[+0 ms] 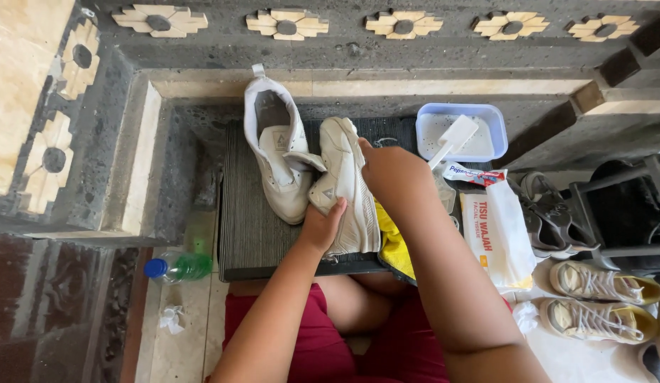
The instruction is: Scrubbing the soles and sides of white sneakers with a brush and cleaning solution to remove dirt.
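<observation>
From above, the left hand cups the lower end of a white shoe on the dark mat, fingers wrapped around it. The right hand grips its upper side, fingers curled. A second shoe lies touching it on the left, a blue tub beyond.

left hand: grips the near end of the held white shoe from below, thumb up its side
right hand: closed on the same shoe's upper edge, from 3 o'clock
second white shoe: lies on the dark ribbed mat, touching the held one at 9 o'clock
yellow cloth: under the held shoe, at 5 o'clock
blue tub: at 2 o'clock, white brush inside
green bottle: on the floor at 8 o'clock
</observation>
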